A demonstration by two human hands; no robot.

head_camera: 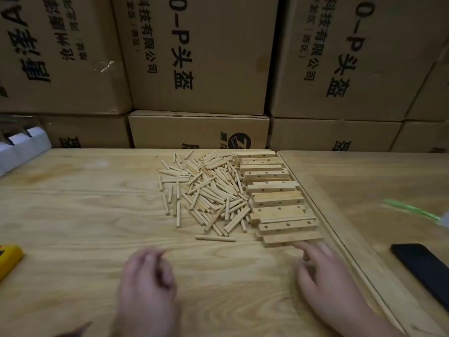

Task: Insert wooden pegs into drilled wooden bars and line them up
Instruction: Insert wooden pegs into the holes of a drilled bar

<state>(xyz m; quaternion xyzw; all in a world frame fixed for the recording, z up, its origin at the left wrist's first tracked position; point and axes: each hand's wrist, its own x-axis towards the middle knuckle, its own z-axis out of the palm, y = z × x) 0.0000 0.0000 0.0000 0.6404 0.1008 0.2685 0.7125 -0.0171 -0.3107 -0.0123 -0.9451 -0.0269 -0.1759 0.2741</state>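
A loose heap of short wooden pegs (209, 193) lies in the middle of the wooden table (85, 215). One peg (215, 238) lies apart at the heap's near edge. To the right of the heap is a stack of drilled wooden bars (277, 190), running from the far edge toward me. My right hand (323, 271) has its fingers apart, the fingertips touching the nearest bar (291, 239). My left hand (148, 276) hovers over bare table near the front, fingers loosely curled, with nothing seen in it.
Cardboard boxes (199, 57) are stacked behind the table. A second table (364, 181) adjoins on the right, with a black phone (422, 266) and a green strip (410, 209) on it. A yellow object (8, 259) lies at the left edge, a white box (21, 147) at the far left.
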